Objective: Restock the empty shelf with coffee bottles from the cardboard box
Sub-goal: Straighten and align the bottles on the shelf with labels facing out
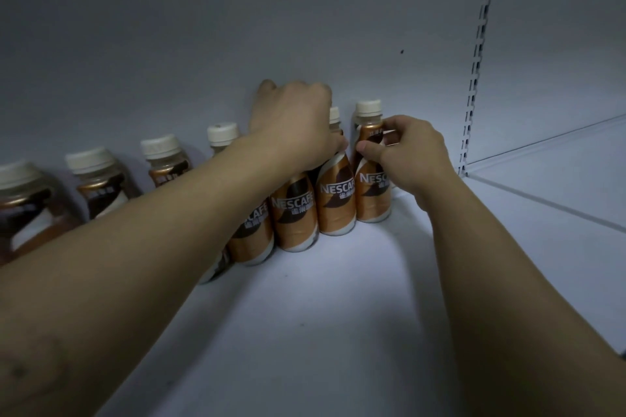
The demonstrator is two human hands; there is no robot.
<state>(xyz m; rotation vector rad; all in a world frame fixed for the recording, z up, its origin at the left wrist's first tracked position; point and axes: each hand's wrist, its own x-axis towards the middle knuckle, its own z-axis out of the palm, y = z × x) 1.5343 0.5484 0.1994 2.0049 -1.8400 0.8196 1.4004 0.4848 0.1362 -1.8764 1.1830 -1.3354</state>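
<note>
Two hands at the shelf's [338, 315] back edge: my right grip [413, 156] pinches the end bottle [372, 193], while my left grip's [294, 122] hold is hidden. I'd turn the label forward, base flat.

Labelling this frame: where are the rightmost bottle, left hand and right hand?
rightmost bottle [372, 203], head view, on its copper label
left hand [294, 118], head view, back of hand
right hand [416, 157], head view, back of hand

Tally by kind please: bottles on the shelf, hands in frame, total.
Nescafe coffee bottles: 8 (two caps hidden under the left hand)
Hands: 2, counting the right hand
Total: 10
</note>
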